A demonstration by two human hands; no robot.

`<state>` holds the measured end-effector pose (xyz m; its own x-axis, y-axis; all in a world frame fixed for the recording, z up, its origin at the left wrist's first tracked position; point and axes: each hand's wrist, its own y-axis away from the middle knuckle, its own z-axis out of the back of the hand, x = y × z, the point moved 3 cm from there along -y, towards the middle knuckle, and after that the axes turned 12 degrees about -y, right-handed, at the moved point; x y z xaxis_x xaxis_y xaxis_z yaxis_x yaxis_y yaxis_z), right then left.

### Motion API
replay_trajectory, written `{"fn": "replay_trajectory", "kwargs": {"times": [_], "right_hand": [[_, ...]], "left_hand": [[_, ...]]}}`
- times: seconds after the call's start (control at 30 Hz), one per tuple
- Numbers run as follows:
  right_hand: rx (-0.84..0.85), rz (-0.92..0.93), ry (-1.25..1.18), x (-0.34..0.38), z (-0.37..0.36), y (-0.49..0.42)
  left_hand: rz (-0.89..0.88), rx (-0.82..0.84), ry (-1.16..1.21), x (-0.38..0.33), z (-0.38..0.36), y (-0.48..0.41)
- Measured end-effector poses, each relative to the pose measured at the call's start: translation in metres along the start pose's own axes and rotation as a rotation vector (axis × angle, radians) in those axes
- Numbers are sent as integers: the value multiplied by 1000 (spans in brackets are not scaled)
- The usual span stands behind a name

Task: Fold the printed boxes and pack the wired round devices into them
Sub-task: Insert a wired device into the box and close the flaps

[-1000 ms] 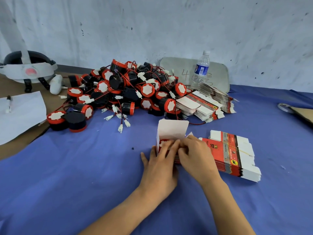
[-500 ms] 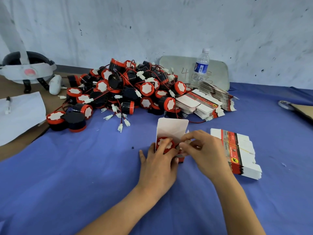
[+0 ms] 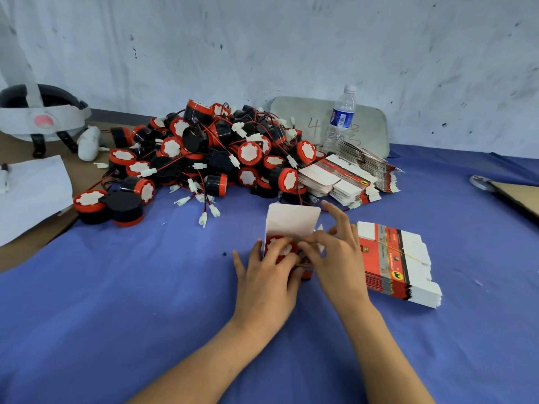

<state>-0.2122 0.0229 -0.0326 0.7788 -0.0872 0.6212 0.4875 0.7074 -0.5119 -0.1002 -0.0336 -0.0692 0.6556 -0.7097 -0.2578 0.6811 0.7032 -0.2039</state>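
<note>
The open box [image 3: 293, 220] stands on the blue cloth [image 3: 145, 287] directly in front of the person, its white lid flap upright. 1 round device [image 3: 280, 246] sits inside it, red-and-white face up. The left hand [image 3: 267, 282] lies over the box front, with its fingers fairly straight, close together and pressing on the device face. The right hand [image 3: 335, 258] pinches thumb against finger at the box's right rim, forefinger raised. Whether it holds a side flap or the wire cannot be told.

Judged step: seat the device, then close the box.
- Press evenly until the face drops below the rim.
- Tuck wire and connector fully inside before folding any flap, or the lid will likely bulge.
- Fold the side flaps first and the lid last.

The pile of devices [image 3: 210, 158] and the banded flat boxes [image 3: 393, 258] lie near.
</note>
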Motion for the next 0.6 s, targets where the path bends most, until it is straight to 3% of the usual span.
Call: {"fn": "replay_trajectory", "kwargs": {"times": [0.13,0.37,0.6], "right_hand": [[38,-46,118,2,0,2],[-61,-224,59,13,-6,7],[136,-199,299,6,-8,5]], "left_hand": [[-14,-36,108,-1,1,-3],[-80,-171,206,1,1,-5],[-78,-256,286,2,8,-3]]}}
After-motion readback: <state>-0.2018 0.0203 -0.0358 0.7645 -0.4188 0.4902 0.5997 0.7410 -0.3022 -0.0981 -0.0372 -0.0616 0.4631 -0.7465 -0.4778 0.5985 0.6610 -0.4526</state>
